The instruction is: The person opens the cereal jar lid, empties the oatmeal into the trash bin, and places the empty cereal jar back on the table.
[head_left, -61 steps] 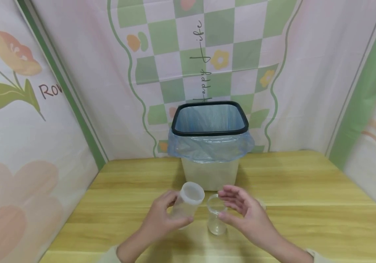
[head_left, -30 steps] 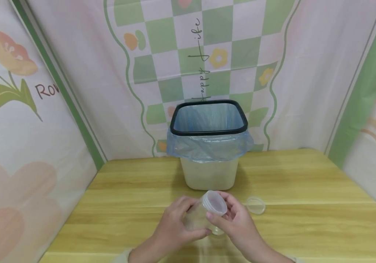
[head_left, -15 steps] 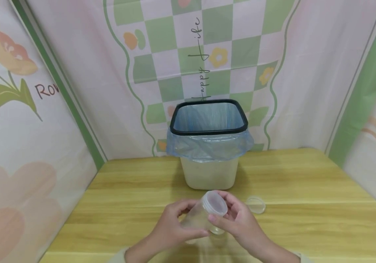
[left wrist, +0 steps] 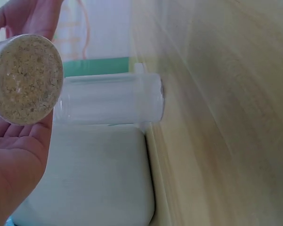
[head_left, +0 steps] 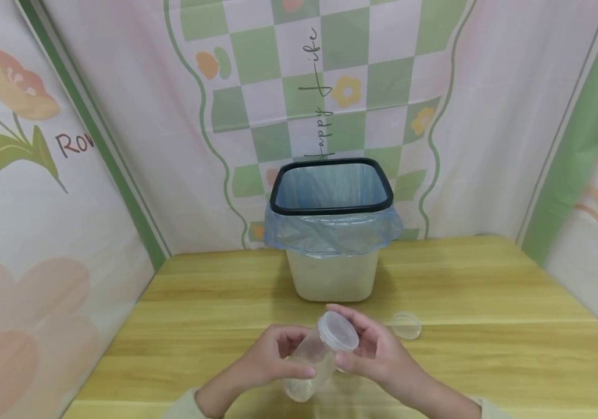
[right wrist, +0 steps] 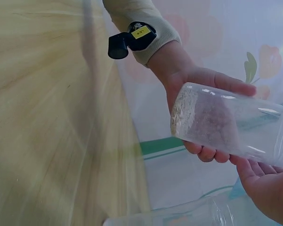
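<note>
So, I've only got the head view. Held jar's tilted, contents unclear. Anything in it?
Observer: Yes. The left wrist view shows tan, flaky grains across the base of the held jar.

Operator: Something's mostly hidden behind it. What?

Observer: A second clear jar, upright on the table, per the left wrist view.

Operator: And the far side of the grip?

Observer: The right wrist view shows fingers of the left hand reaching past the held jar's edge, opposite the thumb.
</note>
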Motion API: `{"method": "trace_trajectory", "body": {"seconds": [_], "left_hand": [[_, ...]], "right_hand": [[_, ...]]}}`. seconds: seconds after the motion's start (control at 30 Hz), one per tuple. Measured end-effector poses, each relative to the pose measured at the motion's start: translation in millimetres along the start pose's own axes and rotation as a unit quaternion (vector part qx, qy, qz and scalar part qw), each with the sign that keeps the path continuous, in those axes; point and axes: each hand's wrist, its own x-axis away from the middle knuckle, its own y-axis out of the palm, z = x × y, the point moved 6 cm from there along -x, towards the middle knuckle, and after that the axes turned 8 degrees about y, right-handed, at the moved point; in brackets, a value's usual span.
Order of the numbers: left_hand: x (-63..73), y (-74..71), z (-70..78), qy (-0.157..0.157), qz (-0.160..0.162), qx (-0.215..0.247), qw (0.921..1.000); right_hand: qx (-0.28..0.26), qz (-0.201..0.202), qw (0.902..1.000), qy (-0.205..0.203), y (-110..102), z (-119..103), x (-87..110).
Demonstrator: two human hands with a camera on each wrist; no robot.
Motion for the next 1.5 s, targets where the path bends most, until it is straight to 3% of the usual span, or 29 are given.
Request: {"method": "trace_trajectory", "body": {"seconds": [0.17, 0.3, 0.4, 0.57, 0.67, 0.77, 0.87, 1.0, 1.17, 1.2, 1.23, 1.33, 1.43, 1.5], "left_hand": [[2.0, -3.8, 4.4, -0.001, 0.05, -0.062, 0.9968], [3.7, -4.3, 11.7, -0.002, 0.127, -0.145, 0.9812], [4.2, 0.6, 20.6, 0.039, 0.167, -0.228, 0.9584], [6.0, 13.2, 34.6, 0.126, 0.191, -0.374, 0.8985], [7.1, 17.5, 37.8, 0.144, 0.2, -0.431, 0.8681], [7.5, 20.4, 39.9, 0.158, 0.205, -0.468, 0.8448], [7.6, 21.6, 39.5, 0.152, 0.208, -0.484, 0.8363], [8.0, 22.0, 36.0, 0.133, 0.207, -0.483, 0.8401], [8.2, 23.0, 35.4, 0.149, 0.203, -0.474, 0.8439], [8.1, 23.1, 35.6, 0.153, 0.201, -0.467, 0.8475], [8.0, 23.0, 35.6, 0.155, 0.199, -0.456, 0.8537], [7.9, 21.1, 34.4, 0.14, 0.191, -0.406, 0.8826], [8.5, 16.8, 30.1, 0.095, 0.182, -0.332, 0.9204], [8.5, 13.9, 26.7, 0.071, 0.173, -0.287, 0.9394]], "right_hand": [[0.06, 0.068, 0.9958, 0.01, -3, -3, 3.5], [0.076, 0.15, 0.9848, 0.044, -4, -5, 6.3], [0.05, 0.2, 0.9756, 0.075, -2, -3, 7.6], [-0.008, 0.254, 0.9615, 0.106, 3, 4, 8.0], [-0.026, 0.279, 0.9534, 0.113, 4, 8, 7.5], [-0.028, 0.296, 0.9481, 0.113, 4, 11, 6.5], [-0.028, 0.305, 0.9442, 0.121, 4, 15, 6.0], [-0.021, 0.311, 0.9411, 0.132, 3, 17, 6.4], [-0.018, 0.304, 0.9427, 0.136, 4, 15, 7.6], [-0.017, 0.301, 0.9439, 0.136, 3, 15, 7.9], [-0.017, 0.296, 0.9454, 0.136, 3, 14, 8.2], [-0.011, 0.274, 0.9529, 0.13, 2, 12, 8.8], [0.0, 0.233, 0.9667, 0.105, 0, 8, 7.6], [0.004, 0.198, 0.9768, 0.08, -1, 5, 6.8]]}}
